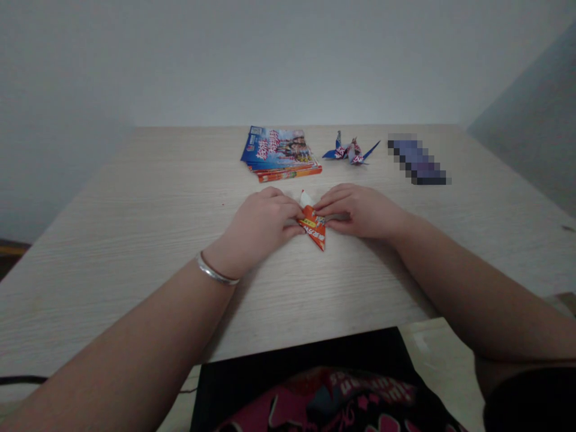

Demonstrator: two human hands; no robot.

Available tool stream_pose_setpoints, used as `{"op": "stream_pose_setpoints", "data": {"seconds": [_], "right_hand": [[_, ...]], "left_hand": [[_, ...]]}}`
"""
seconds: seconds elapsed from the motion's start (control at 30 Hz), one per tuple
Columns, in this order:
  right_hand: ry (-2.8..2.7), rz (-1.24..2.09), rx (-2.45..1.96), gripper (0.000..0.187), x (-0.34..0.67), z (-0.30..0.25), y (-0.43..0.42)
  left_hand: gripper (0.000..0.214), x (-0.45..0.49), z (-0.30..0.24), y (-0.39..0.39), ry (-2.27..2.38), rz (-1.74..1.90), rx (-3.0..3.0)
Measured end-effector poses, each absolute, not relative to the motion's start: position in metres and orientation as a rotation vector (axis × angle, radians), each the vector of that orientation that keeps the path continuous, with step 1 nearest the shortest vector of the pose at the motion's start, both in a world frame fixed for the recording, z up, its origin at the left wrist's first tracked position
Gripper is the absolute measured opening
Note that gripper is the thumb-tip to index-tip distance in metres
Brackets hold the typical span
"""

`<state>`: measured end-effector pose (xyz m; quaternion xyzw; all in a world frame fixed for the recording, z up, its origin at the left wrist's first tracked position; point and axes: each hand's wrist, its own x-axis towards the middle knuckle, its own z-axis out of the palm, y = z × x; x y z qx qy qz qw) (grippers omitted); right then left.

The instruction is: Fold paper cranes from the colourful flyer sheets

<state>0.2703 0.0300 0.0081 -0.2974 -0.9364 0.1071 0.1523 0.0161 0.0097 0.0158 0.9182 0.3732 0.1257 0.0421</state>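
Observation:
A small piece of folded paper (314, 228), orange with a white tip, lies on the table between my two hands. My left hand (272, 216) pinches its left side, thumb low and fingers above. From the right, my right hand (355, 210) grips the opposite edge between thumb and fingertips. The paper is narrow and diamond-like, pointed at both ends. My fingertips hide parts of its side edges. Beyond my hands stand folded paper cranes (351, 151) in blue and white.
A fanned stack of printed leaflets (281, 150), blue on top with orange ones below, lies behind my left hand. At the back right is a pixelated dark flat object (418, 159). A wall (288, 66) borders the table's far edge. A black object (297, 354) sits at the near edge.

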Motion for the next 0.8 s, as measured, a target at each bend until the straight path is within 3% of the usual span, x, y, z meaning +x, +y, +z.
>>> {"op": "stream_pose_setpoints", "data": {"seconds": [0.8], "right_hand": [[-2.659, 0.396, -0.848, 0.021, 0.2789, 0.0045, 0.0378]], "left_hand": [[0.019, 0.0146, 0.0120, 0.0168, 1.128, 0.442, 2.688]]}}
